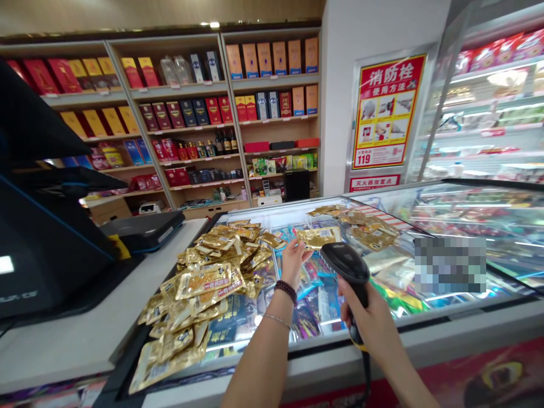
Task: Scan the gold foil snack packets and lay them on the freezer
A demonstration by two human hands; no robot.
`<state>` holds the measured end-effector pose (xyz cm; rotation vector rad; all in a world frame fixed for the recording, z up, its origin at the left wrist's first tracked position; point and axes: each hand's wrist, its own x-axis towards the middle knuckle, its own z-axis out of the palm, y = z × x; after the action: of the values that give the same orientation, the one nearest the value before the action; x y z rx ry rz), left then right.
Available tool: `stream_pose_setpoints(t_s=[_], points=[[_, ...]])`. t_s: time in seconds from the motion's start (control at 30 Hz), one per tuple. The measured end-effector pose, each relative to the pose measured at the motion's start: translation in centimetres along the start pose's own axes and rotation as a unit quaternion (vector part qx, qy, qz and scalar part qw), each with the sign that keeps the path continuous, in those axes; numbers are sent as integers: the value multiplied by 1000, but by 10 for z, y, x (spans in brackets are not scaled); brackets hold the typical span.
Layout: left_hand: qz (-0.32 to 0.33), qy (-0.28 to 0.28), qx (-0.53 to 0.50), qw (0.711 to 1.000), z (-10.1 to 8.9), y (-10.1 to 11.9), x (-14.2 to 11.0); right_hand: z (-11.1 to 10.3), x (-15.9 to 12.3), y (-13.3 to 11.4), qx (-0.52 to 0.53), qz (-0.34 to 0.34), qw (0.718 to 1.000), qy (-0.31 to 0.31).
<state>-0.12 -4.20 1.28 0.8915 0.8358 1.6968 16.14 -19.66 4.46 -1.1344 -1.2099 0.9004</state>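
Observation:
My left hand (294,259) pinches a gold snack packet (318,237) and holds it up over the glass lid of the chest freezer (382,334). My right hand (374,323) grips the handle of a black barcode scanner (345,265), whose head points at the packet from just below it. A big heap of gold packets (204,289) lies on the freezer glass to the left of my left arm. A smaller pile of gold packets (361,224) lies farther back on the right. A beaded bracelet sits on my left wrist.
A black checkout terminal (38,226) and a dark flat device (144,229) stand on the white counter (85,334) at left. Shelves of boxed goods and bottles (191,113) fill the back wall. A red fire-hydrant poster (385,113) hangs on a pillar. A chilled display case (488,113) is at right.

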Motion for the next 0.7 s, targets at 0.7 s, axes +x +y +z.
stream_pose_setpoints(t_s=[0.7], points=[[13,37,-4,999,-3,0,3,-5,42,15,243,154,956,-60]])
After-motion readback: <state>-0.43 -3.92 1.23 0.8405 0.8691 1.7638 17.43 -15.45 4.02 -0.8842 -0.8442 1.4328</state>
